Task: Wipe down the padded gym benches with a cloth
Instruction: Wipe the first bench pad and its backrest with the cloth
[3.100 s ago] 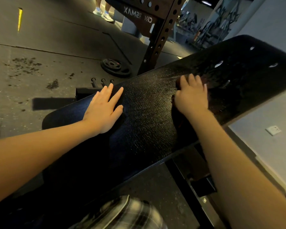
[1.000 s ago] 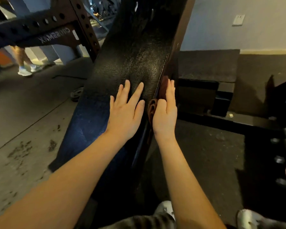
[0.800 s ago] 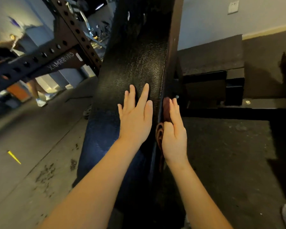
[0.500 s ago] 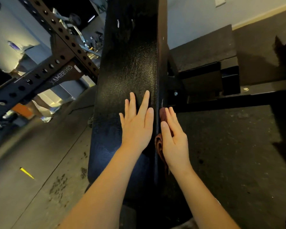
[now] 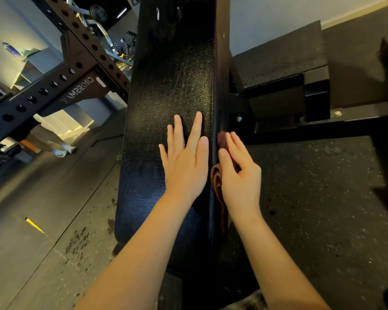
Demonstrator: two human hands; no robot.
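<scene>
Left hand [image 5: 184, 162] lies flat, fingers straight, on the padded bench surface [image 5: 173, 74], probably just to steady it. Right hand [image 5: 239, 175], fingers straight too, presses the reddish cloth [image 5: 216, 182] against the pad's right side edge, so that edge looks like the bit getting wiped. Squat rack [image 5: 76, 86] stands beyond.

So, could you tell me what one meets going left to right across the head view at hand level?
Concrete floor → bench pad → left hand → cloth → right hand → speckled rubber mat.
</scene>
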